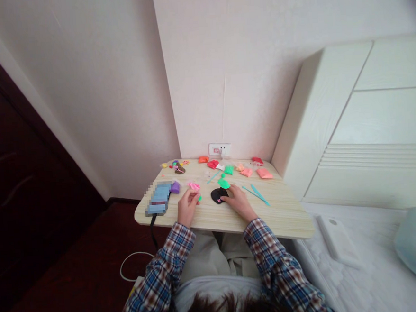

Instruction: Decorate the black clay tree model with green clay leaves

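Note:
My left hand (187, 207) is closed in a pinch, with a small bit of green clay (199, 198) at the fingertips. My right hand (239, 202) curls around the right side of a flat black clay piece (216, 195) lying on the table (279, 215). The thumb rests on its face, close to a small pink flower-like mark (218, 201). A flattened green clay piece (224, 183) reaches beyond the black piece's far edge, near my right fingers, with a small green ball (222, 175) just past it. Pink clay (193, 186) lies beyond my left hand.
A phone-like device (160, 199) with a black cable and a purple packet (175, 187) sit at left. Turquoise modelling tools (257, 195) lie at right. Several clay packets, including an orange one (264, 173), line the back, near a brown clay figure (179, 168) and a wall socket (220, 149).

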A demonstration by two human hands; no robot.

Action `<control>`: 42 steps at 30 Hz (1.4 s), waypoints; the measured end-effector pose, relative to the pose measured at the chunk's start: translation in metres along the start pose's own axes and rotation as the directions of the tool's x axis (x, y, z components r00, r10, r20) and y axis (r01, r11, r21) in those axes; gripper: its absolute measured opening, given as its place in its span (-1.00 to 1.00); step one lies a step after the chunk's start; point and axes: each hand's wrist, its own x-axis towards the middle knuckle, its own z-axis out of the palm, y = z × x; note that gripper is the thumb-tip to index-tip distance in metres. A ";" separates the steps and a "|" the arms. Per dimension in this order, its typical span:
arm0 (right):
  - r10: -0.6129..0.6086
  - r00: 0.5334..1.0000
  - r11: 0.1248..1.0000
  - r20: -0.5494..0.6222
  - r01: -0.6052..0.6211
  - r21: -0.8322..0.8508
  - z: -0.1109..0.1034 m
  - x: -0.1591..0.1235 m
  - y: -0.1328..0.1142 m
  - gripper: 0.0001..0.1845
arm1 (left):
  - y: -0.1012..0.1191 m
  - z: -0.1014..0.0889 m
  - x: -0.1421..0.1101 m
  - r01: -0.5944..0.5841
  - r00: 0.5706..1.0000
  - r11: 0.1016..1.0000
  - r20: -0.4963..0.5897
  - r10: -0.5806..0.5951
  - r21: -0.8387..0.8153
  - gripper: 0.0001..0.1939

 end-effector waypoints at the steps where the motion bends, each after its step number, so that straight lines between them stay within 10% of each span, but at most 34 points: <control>1: -0.014 1.000 1.000 -0.002 0.014 0.017 -0.006 -0.006 0.002 -0.70 | -0.001 -0.001 -0.002 0.022 1.000 0.999 -0.002 -0.022 -0.042 -0.79; 7: 0.002 0.995 0.994 -0.099 0.008 0.106 -0.030 -0.046 -0.007 -0.68 | 0.005 0.008 -0.020 0.149 0.986 0.964 0.112 -0.126 -0.221 -0.69; 20: -0.201 0.972 0.969 0.124 0.179 0.169 -0.001 -0.051 -0.040 -0.87 | 0.014 0.028 -0.027 0.194 0.959 0.969 0.240 -0.153 -0.156 -0.73; 34: -0.149 0.983 0.966 0.103 0.167 -0.197 -0.019 -0.044 -0.011 -0.76 | 0.007 0.024 -0.027 -0.052 0.994 0.976 0.109 0.029 0.211 -0.84; 42: -0.071 0.989 0.899 0.130 0.120 -0.421 -0.009 -0.029 -0.009 -0.39 | -0.001 0.033 -0.005 -0.315 0.910 0.848 0.391 0.141 0.427 -0.83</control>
